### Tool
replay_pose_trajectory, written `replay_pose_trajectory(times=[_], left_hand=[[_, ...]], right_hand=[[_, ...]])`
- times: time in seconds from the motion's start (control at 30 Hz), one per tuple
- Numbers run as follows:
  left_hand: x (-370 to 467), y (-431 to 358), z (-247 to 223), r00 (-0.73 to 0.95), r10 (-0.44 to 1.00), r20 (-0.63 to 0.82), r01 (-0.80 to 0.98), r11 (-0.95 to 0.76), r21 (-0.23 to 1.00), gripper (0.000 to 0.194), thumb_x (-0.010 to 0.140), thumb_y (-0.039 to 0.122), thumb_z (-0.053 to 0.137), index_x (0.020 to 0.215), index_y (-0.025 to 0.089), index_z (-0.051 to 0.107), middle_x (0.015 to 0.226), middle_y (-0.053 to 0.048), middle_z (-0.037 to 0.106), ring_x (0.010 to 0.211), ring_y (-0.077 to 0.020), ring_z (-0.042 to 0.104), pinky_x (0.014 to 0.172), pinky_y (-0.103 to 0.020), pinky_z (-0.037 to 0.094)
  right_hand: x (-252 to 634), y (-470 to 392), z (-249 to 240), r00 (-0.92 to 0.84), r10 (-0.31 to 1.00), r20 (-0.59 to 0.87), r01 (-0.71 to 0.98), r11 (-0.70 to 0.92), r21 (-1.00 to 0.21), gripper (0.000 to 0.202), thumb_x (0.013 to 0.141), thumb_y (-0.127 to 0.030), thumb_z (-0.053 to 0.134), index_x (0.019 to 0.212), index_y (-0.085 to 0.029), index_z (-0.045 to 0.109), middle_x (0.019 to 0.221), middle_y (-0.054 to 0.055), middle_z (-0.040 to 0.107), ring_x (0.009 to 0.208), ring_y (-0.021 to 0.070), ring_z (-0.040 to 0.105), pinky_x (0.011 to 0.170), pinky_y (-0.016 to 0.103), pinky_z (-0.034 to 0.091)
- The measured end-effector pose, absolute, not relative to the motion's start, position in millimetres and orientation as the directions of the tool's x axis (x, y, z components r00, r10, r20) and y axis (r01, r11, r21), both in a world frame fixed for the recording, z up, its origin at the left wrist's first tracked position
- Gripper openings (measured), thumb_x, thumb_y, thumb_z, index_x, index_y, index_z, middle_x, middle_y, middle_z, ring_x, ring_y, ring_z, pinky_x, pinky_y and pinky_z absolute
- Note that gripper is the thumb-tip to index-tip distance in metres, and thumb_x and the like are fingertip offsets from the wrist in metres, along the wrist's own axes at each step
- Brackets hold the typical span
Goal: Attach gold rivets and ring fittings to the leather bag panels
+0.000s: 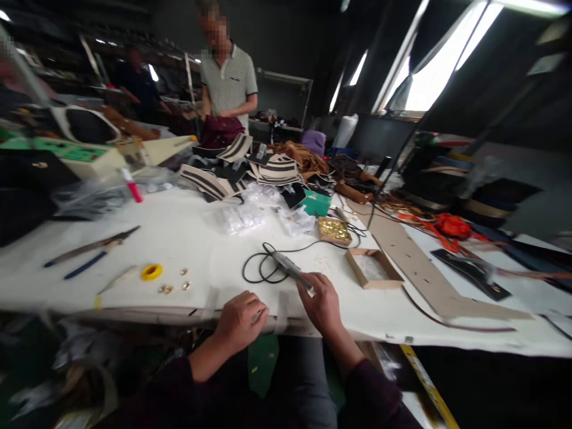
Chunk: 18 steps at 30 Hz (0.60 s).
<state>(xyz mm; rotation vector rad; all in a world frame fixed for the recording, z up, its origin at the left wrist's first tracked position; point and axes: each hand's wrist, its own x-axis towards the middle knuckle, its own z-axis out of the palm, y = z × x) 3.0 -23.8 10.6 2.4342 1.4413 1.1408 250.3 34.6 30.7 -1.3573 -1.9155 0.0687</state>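
My right hand (pixel 320 302) is closed on the near end of a slim grey corded tool (pixel 288 266), whose black cord loops on the white tabletop (pixel 179 238). My left hand (pixel 242 317) is curled at the table's front edge, with something small and greyish at its fingers, too small to name. Several gold rings (pixel 165 289) lie left of my hands beside a yellow tape roll (pixel 151 272). Beyond the tool stands a small box of gold pieces (pixel 334 230), and an open cardboard box (pixel 374 268) sits to the right.
Pliers or shears (pixel 92 250) lie at the left. Striped pieces (pixel 272 170) and clear plastic bags (pixel 243 218) are heaped at the back. A long tan board (pixel 420 274) crosses the right side. Across the table stands a person in a striped shirt (pixel 230 80).
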Motion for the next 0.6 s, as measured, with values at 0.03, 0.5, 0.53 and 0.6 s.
replay_pose_trajectory(times=[0.03, 0.5, 0.53, 0.6], left_hand=[[1, -32, 13, 0.255, 0.794, 0.551, 0.742, -0.526, 0.415, 0.019, 0.094, 0.017, 0.063, 0.076, 0.021, 0.066, 0.077, -0.002, 0.067, 0.079, -0.0174, 0.065, 0.072, -0.030, 0.045], [-97, -129, -48, -0.238, 0.963, 0.128, 0.694, 0.076, 0.716, 0.047, 0.103, 0.044, 0.050, 0.063, 0.020, 0.055, 0.065, 0.000, 0.060, 0.063, -0.0139, 0.058, 0.061, -0.026, 0.038], [-98, -128, -59, -0.262, 0.963, 0.067, 0.679, 0.134, 0.722, 0.047, 0.102, 0.045, 0.050, 0.063, 0.020, 0.056, 0.064, -0.001, 0.061, 0.063, -0.0147, 0.059, 0.060, -0.027, 0.038], [-100, -126, -82, -0.272, 0.962, 0.004, 0.702, 0.196, 0.685, 0.044, 0.100, 0.044, 0.053, 0.064, 0.020, 0.060, 0.065, -0.002, 0.064, 0.063, -0.0164, 0.062, 0.060, -0.028, 0.039]], right_hand=[[232, 29, 25, -0.146, 0.811, 0.567, 0.737, 0.471, -0.484, 0.022, 0.100, -0.032, 0.063, 0.115, -0.022, 0.076, 0.109, 0.010, 0.076, 0.101, 0.0266, 0.070, 0.093, 0.040, 0.054], [148, 16, 0, -0.258, 0.880, 0.400, 0.591, 0.471, -0.655, 0.025, 0.098, -0.036, 0.062, 0.109, -0.021, 0.078, 0.103, 0.010, 0.077, 0.098, 0.0272, 0.072, 0.090, 0.041, 0.056], [138, 18, 3, -0.273, 0.875, 0.399, 0.555, 0.483, -0.678, 0.024, 0.099, -0.036, 0.062, 0.109, -0.022, 0.078, 0.102, 0.010, 0.077, 0.097, 0.0264, 0.072, 0.089, 0.039, 0.056], [112, 28, 11, -0.301, 0.865, 0.402, 0.498, 0.502, -0.707, 0.022, 0.098, -0.033, 0.062, 0.109, -0.022, 0.077, 0.099, 0.009, 0.075, 0.095, 0.0247, 0.072, 0.086, 0.037, 0.056]])
